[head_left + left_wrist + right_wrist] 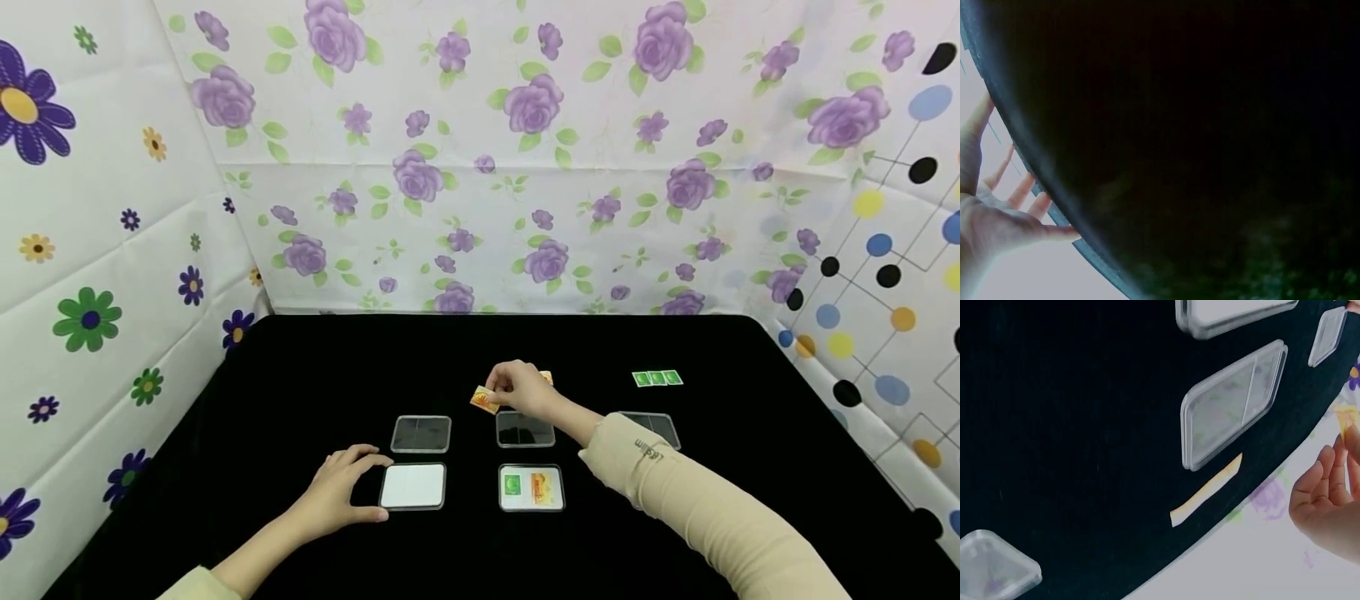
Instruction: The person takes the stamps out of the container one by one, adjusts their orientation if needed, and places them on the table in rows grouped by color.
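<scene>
My right hand [521,390] pinches a small orange-and-yellow picture card [483,401] between thumb and fingertips, above the far edge of a clear divided case [525,430]. Behind the hand, another orange card [547,377] shows partly; in the right wrist view it appears as a narrow strip [1207,492] on the black cloth. My left hand [341,490] lies at the left side of a clear-rimmed case with a blank white insert [412,486], thumb and fingers spread apart. Whether its fingertips touch the rim, I cannot tell.
Right of the white case lies a case [531,502] showing a green and an orange picture. Clear cases stand at left [422,434] and right [649,429], the right one partly behind my sleeve. Green cards [657,378] lie in a row at the back right. Patterned cloth [480,208] encloses the black table.
</scene>
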Tool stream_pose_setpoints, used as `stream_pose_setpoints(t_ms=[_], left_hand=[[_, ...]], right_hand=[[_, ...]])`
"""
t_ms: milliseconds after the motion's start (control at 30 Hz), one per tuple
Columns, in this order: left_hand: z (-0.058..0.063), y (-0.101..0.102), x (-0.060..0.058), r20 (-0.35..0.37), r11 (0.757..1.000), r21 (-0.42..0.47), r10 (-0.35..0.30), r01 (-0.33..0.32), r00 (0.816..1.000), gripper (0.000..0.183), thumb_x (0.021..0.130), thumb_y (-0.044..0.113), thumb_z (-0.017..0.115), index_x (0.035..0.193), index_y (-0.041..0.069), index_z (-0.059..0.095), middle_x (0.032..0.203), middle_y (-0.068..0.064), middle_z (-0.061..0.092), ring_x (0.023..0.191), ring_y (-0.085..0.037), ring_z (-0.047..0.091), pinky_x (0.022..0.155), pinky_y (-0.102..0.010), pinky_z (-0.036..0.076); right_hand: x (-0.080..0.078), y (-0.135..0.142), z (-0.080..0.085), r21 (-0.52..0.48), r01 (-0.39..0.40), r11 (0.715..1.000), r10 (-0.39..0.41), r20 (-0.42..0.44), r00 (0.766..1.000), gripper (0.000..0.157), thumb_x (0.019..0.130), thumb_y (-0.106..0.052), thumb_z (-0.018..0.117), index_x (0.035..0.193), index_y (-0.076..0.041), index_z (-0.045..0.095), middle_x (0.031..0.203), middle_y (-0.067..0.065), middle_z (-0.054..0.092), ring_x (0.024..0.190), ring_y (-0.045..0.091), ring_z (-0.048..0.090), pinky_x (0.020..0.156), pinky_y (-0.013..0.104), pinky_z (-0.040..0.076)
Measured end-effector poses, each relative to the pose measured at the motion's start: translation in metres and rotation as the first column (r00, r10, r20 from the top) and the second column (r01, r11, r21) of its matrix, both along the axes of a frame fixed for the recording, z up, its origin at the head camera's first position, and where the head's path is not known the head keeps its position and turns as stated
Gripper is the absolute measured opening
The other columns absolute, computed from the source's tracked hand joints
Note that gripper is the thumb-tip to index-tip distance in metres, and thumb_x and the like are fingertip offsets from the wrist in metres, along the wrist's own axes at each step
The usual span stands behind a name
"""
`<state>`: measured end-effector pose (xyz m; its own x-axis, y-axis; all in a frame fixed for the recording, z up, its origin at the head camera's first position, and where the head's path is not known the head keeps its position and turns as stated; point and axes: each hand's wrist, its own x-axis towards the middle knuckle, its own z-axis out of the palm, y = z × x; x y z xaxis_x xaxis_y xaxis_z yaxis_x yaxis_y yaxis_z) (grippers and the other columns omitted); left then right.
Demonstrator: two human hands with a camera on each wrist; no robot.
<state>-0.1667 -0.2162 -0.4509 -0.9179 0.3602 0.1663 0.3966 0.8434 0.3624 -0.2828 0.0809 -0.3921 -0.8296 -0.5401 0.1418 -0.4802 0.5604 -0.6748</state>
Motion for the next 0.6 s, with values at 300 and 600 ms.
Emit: stream_pose_setpoints(t_ms=[300, 600], left_hand=[[0.002, 0.002, 0.002, -0.003, 1.0, 0.002, 0.001, -0.001, 1.0, 0.065, 0.056, 0.039, 0.077, 0.114, 0.018, 0.055, 0.119, -0.009, 0.05, 0.109, -0.035, 0.046, 0.088, -0.069, 0.023], [0.003, 0.002, 0.001, 0.008, 1.0, -0.011, 0.011, -0.011, 1.0, 0.065, 0.056, 0.039, 0.077, 0.114, 0.019, 0.054, 0.12, -0.009, 0.05, 0.109, -0.034, 0.046, 0.089, -0.068, 0.024]], right_hand=[[-0.02, 0.008, 0.004, 0.018, 0.011, 1.0, -0.011, 0.002, 1.0, 0.004, 0.08, -0.01, 0.062, 0.081, -0.006, 0.063, 0.076, 0.006, 0.065, 0.071, 0.023, 0.061, 0.061, 0.023, 0.047], [-0.035, 0.007, 0.002, 0.104, 0.123, 0.987, -0.12, -0.037, 0.992, 0.004, 0.081, -0.01, 0.062, 0.08, -0.007, 0.064, 0.074, 0.003, 0.064, 0.062, 0.009, 0.055, 0.057, 0.022, 0.046]])
